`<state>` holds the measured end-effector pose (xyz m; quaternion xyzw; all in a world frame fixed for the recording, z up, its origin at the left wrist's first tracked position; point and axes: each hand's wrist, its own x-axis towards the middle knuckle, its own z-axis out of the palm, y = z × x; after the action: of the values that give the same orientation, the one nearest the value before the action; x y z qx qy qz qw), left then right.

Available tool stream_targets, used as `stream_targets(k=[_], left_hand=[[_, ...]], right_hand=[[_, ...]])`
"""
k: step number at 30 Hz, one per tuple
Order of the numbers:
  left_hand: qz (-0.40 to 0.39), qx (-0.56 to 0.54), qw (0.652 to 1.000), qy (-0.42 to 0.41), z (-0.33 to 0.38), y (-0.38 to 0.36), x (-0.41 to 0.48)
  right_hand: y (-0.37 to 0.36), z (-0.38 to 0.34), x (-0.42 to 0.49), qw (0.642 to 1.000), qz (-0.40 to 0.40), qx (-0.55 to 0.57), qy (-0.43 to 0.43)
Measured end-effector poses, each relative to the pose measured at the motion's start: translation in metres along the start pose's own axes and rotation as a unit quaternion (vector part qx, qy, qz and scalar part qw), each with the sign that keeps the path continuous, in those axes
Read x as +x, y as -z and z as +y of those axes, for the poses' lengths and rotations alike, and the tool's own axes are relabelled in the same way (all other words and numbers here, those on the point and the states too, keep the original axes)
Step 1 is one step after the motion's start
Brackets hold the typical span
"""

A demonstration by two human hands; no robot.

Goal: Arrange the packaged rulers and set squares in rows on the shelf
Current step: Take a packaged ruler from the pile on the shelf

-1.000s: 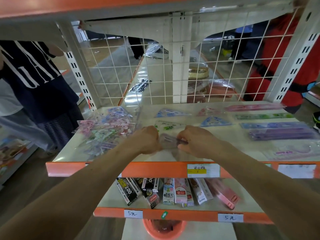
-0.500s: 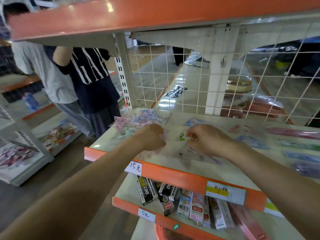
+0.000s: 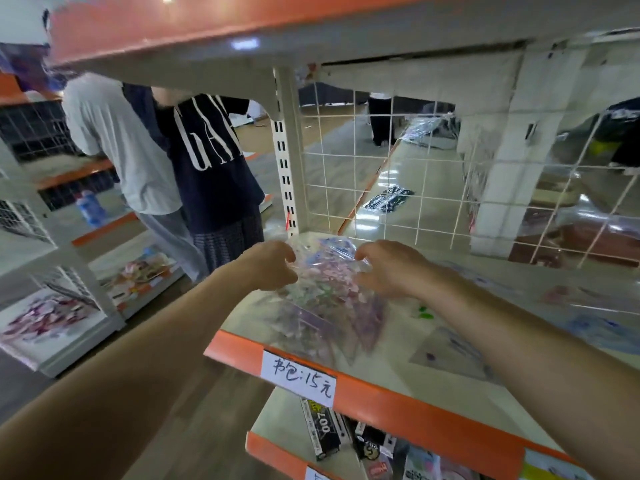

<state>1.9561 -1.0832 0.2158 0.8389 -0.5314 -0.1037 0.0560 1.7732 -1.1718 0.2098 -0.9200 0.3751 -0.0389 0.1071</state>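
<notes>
The clear bag (image 3: 325, 285), stuffed with pink, green and purple packaged set squares, lies at the left end of the shelf (image 3: 391, 372), with its lower end close to the orange front edge. The left hand (image 3: 273, 268) pinches the bag's upper left edge with curled fingers. The right hand (image 3: 388, 268) curls onto the upper right edge and appears to grip the film too, though blur softens its fingertips.

The film looks slick, so a light pinch could let it slide free. The bag sits near both the front lip and the shelf's open left end, so a slip or a tilt could send packets over the edge to the floor. Dragging it to the right could scatter the pieces already laid out there.

There is one bag, its contents too many and too blurred to count, and two hands. To the right I make out four loose pieces: a clear packet (image 3: 450, 351), a green-printed packet (image 3: 424, 312), a pink packet (image 3: 568, 296) and a blue packet (image 3: 602, 332). One handwritten price label (image 3: 299, 375) is stuck on the front edge. Several boxes (image 3: 325, 431) lie on the shelf below, their number unclear. Two people (image 3: 207, 161) stand to the left.
</notes>
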Motion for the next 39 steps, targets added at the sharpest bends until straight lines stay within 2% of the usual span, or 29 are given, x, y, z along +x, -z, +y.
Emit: stream_targets(k=[5,9,20,25,31,33,39], left_hand=[[-0.009,-0.025,0.998,-0.056,-0.001,-0.007,0.032],[-0.039,-0.003,0.994,-0.104,0.002,-0.01,0.047],[-0.052,0.009,0.983,-0.178,0.005,-0.007,0.054],[-0.083,-0.03,0.977,-0.196,0.004,0.0,0.053],[-0.128,-0.102,0.96,-0.226,0.022,0.013,0.04],[-0.132,-0.165,0.954,-0.213,0.033,0.012,0.037],[-0.122,-0.233,0.953,-0.148,0.071,0.014,0.021]], right_hand=[[-0.013,-0.013,0.03,0.998,-0.051,-0.041,-0.023],[-0.017,-0.019,0.042,0.993,-0.091,-0.052,-0.045],[-0.015,-0.011,0.036,0.998,-0.031,0.028,-0.043],[-0.005,-0.003,0.02,0.995,-0.014,0.098,-0.034],[0.017,0.012,-0.005,0.983,0.019,0.174,-0.061],[0.023,0.023,-0.013,0.974,0.029,0.213,-0.07],[0.036,0.054,-0.042,0.93,0.03,0.359,-0.072]])
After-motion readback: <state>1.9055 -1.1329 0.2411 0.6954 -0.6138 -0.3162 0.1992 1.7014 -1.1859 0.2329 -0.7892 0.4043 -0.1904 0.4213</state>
